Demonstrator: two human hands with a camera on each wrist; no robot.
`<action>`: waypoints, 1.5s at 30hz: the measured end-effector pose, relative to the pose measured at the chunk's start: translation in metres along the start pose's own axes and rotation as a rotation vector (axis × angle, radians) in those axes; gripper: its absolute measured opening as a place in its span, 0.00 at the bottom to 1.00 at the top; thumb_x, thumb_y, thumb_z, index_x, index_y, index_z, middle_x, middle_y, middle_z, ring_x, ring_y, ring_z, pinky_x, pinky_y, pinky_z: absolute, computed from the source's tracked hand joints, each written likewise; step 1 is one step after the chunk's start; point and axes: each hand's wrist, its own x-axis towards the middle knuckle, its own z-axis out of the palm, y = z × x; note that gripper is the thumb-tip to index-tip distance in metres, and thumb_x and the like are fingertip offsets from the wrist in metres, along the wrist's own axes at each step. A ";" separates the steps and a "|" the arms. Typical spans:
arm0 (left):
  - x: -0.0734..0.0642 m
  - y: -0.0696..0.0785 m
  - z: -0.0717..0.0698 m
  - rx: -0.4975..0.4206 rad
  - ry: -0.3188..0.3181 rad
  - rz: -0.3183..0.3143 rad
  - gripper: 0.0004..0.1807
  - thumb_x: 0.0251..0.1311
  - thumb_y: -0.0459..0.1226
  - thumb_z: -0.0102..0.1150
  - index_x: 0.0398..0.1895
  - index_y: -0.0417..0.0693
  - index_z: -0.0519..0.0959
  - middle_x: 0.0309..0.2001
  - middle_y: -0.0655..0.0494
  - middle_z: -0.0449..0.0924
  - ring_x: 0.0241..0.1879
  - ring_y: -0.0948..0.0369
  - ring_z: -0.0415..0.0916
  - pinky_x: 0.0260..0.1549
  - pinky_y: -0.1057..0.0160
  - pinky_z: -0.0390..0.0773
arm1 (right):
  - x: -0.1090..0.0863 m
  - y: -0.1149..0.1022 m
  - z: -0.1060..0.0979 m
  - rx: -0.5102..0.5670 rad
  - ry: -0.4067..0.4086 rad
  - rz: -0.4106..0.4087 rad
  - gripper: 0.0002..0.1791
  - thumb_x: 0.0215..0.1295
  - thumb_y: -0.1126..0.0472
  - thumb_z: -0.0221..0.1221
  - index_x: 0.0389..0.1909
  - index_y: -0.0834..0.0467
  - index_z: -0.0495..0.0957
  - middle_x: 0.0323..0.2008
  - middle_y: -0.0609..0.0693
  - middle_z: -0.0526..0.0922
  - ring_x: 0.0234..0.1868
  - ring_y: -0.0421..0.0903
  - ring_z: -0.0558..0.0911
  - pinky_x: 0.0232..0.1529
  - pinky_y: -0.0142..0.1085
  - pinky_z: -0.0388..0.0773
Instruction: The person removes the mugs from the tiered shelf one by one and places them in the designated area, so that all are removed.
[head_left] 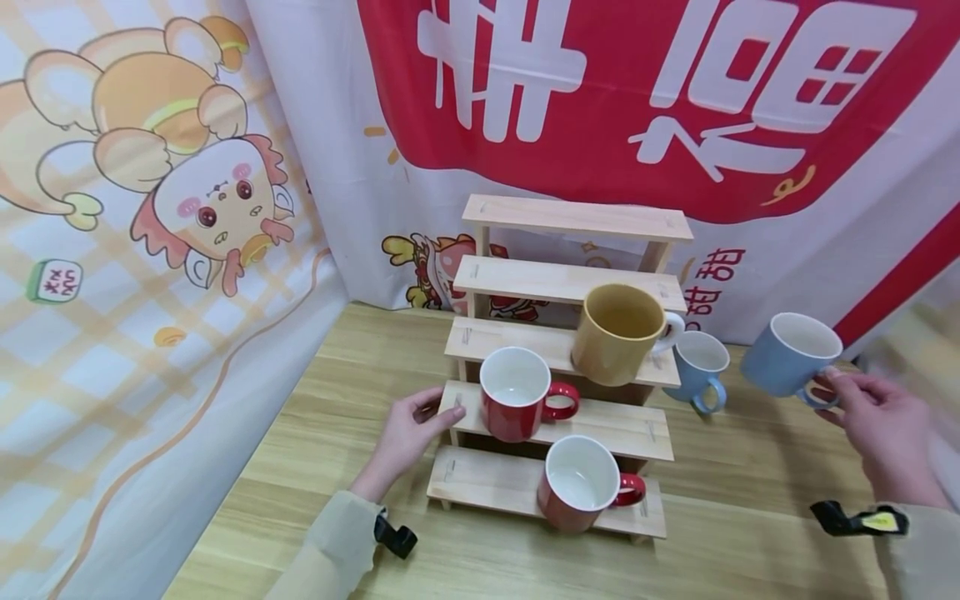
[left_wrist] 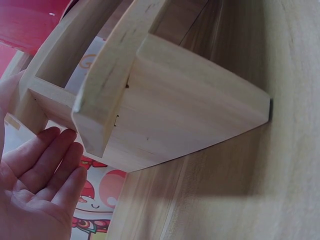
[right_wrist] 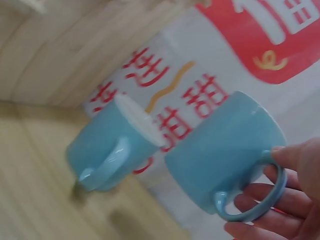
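Observation:
My right hand [head_left: 885, 425] holds a light blue mug [head_left: 787, 358] by its handle, raised and tilted above the table to the right of the wooden stepped shelf [head_left: 525, 492]. In the right wrist view, thumb and fingers grip the handle. A second blue mug [head_left: 701, 367] stands on the table beside the shelf. My left hand [head_left: 408, 433] is at the shelf's left end, the thumb over a lower step and the fingers bent beneath its edge. Two red mugs with white insides, a nearer mug [head_left: 577, 483] and a farther mug [head_left: 517, 392], and a tan mug [head_left: 618, 333] stand on the steps.
Behind the shelf hangs a white cloth [head_left: 315, 108] with a red panel and white characters. A cartoon-printed cloth [head_left: 97, 317] covers the left side. The wood-grain table [head_left: 300, 467] extends on both sides of the shelf. The two upper steps [head_left: 577, 215] carry no mugs.

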 end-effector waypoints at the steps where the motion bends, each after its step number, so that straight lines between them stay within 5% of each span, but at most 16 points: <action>1: 0.000 0.000 0.000 0.000 0.000 -0.002 0.34 0.56 0.50 0.76 0.62 0.41 0.79 0.57 0.47 0.82 0.56 0.49 0.79 0.56 0.56 0.80 | 0.000 0.004 0.003 0.016 0.000 0.001 0.16 0.75 0.50 0.58 0.45 0.60 0.78 0.30 0.26 0.79 0.29 0.26 0.81 0.26 0.25 0.82; 8: -0.001 -0.001 0.000 -0.008 0.001 -0.016 0.34 0.56 0.50 0.76 0.62 0.42 0.80 0.56 0.48 0.82 0.55 0.51 0.79 0.55 0.57 0.80 | -0.003 0.029 0.020 0.302 -0.056 0.051 0.07 0.71 0.54 0.64 0.41 0.53 0.82 0.31 0.34 0.86 0.31 0.32 0.86 0.29 0.28 0.84; 15: 0.000 0.000 0.000 0.003 0.006 -0.013 0.34 0.56 0.50 0.76 0.62 0.42 0.79 0.56 0.48 0.82 0.55 0.51 0.79 0.55 0.57 0.80 | -0.003 0.042 0.035 0.383 -0.020 0.100 0.06 0.71 0.55 0.64 0.38 0.54 0.82 0.30 0.37 0.87 0.31 0.33 0.86 0.30 0.28 0.84; 29: -0.001 0.001 0.000 0.000 0.006 -0.010 0.33 0.56 0.49 0.76 0.61 0.42 0.80 0.55 0.48 0.82 0.55 0.51 0.80 0.54 0.57 0.81 | 0.005 0.049 0.051 0.374 0.069 0.140 0.06 0.72 0.57 0.63 0.34 0.52 0.83 0.27 0.36 0.86 0.29 0.32 0.85 0.29 0.27 0.84; 45: -0.002 0.000 0.001 -0.006 0.011 0.007 0.32 0.57 0.47 0.76 0.61 0.40 0.80 0.54 0.47 0.82 0.54 0.51 0.80 0.53 0.59 0.81 | 0.008 0.059 0.055 0.206 0.057 0.206 0.16 0.70 0.48 0.63 0.47 0.56 0.80 0.30 0.33 0.83 0.31 0.31 0.84 0.29 0.26 0.83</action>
